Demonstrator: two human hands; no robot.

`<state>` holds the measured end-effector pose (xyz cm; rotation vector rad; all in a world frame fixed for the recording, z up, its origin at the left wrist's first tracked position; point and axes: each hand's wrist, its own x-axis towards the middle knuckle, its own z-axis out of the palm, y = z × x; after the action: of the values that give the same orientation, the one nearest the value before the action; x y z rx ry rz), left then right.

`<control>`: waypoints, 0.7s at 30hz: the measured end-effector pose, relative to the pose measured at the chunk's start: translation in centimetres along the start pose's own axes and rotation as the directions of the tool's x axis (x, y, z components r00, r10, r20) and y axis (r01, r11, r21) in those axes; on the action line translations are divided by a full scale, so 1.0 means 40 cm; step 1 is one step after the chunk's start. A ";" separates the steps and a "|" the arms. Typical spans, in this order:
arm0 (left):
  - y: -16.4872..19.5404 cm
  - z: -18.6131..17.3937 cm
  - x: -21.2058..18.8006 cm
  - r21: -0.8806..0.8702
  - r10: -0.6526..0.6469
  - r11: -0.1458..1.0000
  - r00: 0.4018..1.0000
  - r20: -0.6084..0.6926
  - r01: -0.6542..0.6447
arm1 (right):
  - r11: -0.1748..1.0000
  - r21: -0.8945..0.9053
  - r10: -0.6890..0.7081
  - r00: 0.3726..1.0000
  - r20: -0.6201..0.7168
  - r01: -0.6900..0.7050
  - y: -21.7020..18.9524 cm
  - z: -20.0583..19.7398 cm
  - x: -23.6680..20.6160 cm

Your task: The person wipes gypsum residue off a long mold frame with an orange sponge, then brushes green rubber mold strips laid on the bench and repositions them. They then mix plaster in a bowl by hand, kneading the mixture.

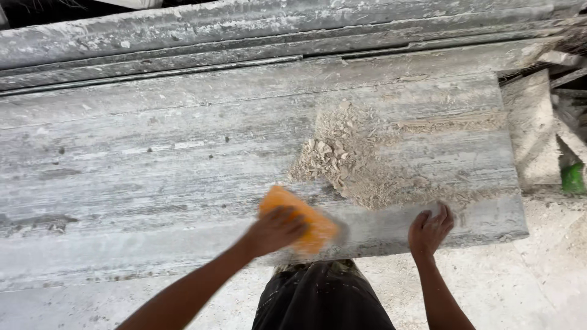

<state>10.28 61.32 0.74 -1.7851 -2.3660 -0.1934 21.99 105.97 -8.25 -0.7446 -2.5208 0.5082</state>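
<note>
**Orange sponge on the dusty slab, debris pile just past it**

So here's my view looking straight down. My left hand (pixel 275 229) is on one orange sponge (pixel 302 221), fingers (pixel 292 221) curled over its near end and holding it, pressing it flat against the grey stone slab (pixel 153 165). The sponge pokes out past my fingertips up and to the right, and it looks a bit blurred. It sits near the front edge of the slab, roughly in the middle of the view.

My right hand (pixel 430 229) is off to the right, well apart from the sponge, resting at the slab's front edge with the fingers spread loosely and holding nothing.

Just beyond the sponge, up and to the right, is one pile of tan chips and dust (pixel 354 159), spreading toward my right hand and thinning into a streak along the slab's right side.

Count: two hands, one sponge, one debris pile, one big slab in front of me. More grey stone lengths (pixel 244 30) are stacked behind it; I can't tell exactly how many. There's a small green thing (pixel 573 177) at the far right among stone offcuts, too small to make out. Pale dusty floor (pixel 520 287) below.
</note>
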 end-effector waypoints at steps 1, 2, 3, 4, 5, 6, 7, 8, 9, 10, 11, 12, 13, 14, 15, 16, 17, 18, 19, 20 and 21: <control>-0.039 -0.025 -0.092 0.098 0.009 0.995 1.000 -0.028 -0.006 | 1.000 -0.016 -0.006 1.000 -0.001 0.006 -0.009 0.004 0.006; -0.084 -0.051 -0.181 0.093 0.024 0.995 0.998 0.053 -0.029 | 0.999 -0.035 -0.009 1.000 -0.008 0.009 -0.019 0.005 0.013; -0.128 -0.075 -0.258 0.055 0.022 0.998 0.995 0.097 -0.027 | 0.998 -0.056 -0.014 1.000 -0.015 0.014 -0.028 0.006 0.020; -0.164 -0.087 -0.310 0.018 0.021 1.000 0.990 0.141 -0.024 | 0.998 -0.062 -0.014 1.000 -0.020 0.013 -0.038 0.008 0.026; -0.190 -0.087 -0.332 -0.001 0.073 0.997 0.988 0.134 -0.073 | 0.998 -0.070 -0.009 1.000 -0.026 0.008 -0.046 0.006 0.030; -0.208 -0.081 -0.328 -0.023 0.129 0.992 0.984 0.124 -0.127 | 0.997 -0.081 -0.001 0.999 -0.033 -0.002 -0.053 0.006 0.033; -0.215 -0.070 -0.294 -0.042 0.183 0.983 0.977 0.109 -0.180 | 0.998 -0.057 -0.004 0.998 -0.056 0.001 -0.058 0.004 0.034; -0.209 -0.043 -0.223 0.000 0.205 0.979 0.979 0.015 -0.205 | 0.999 -0.032 -0.011 0.997 -0.080 0.008 -0.061 0.003 0.034; -0.187 -0.006 -0.120 0.039 0.228 0.974 0.971 -0.078 -0.225 | 1.000 -0.009 -0.015 0.995 -0.101 0.014 -0.062 0.001 0.032; -0.168 0.034 0.001 0.024 0.271 0.962 0.942 -0.198 -0.272 | 1.000 0.022 -0.001 0.995 -0.104 0.003 -0.061 -0.001 0.030; -0.139 0.078 0.135 -0.029 0.327 0.945 0.945 0.012 -0.327 | 0.999 0.050 0.013 0.994 -0.109 -0.008 -0.058 0.000 0.029; -0.111 0.117 0.268 -0.068 0.368 0.927 0.930 -0.015 -0.368 | 0.997 0.079 0.026 0.993 -0.116 -0.017 -0.052 -0.003 0.027; -0.076 0.149 0.388 -0.015 0.379 0.923 0.916 -0.130 -0.384 | 0.991 0.124 0.072 0.992 -0.101 -0.059 -0.045 -0.005 0.026; -0.075 0.168 0.473 -0.028 0.359 0.931 0.927 -0.106 -0.364 | 0.982 0.167 0.110 0.990 -0.091 -0.094 -0.036 -0.006 0.030; -0.075 0.180 0.530 -0.084 0.297 0.952 0.955 0.009 -0.296 | 0.969 0.210 0.143 0.988 -0.060 -0.128 -0.021 -0.012 0.040; -0.069 0.186 0.559 -0.140 0.244 0.964 0.960 0.137 -0.225 | 0.976 0.178 0.133 0.990 -0.037 -0.124 -0.021 -0.020 0.037; -0.070 0.183 0.559 -0.199 0.217 0.965 0.945 0.243 -0.171 | 0.984 0.140 0.114 0.993 -0.033 -0.108 -0.002 -0.035 0.033; -0.076 0.169 0.531 -0.223 0.224 0.961 0.931 0.287 -0.162 | 0.991 0.113 0.073 0.997 -0.031 -0.069 0.017 -0.034 0.054; -0.085 0.147 0.479 -0.246 0.232 0.956 0.920 0.315 -0.157 | 0.991 0.113 0.084 0.994 -0.064 -0.076 0.030 -0.037 0.075; -0.084 0.129 0.426 -0.250 0.256 0.951 0.918 0.301 -0.183 | 0.989 0.103 0.110 0.990 -0.085 -0.101 0.053 -0.059 0.068; -0.078 0.105 0.362 -0.230 0.274 0.949 0.928 0.254 -0.217 | 0.987 0.093 0.144 0.985 -0.099 -0.135 0.070 -0.075 0.067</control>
<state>3.15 74.91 -0.26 -2.3289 -2.3390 -0.1525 22.71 110.38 -6.19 -0.8950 -2.3454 0.6053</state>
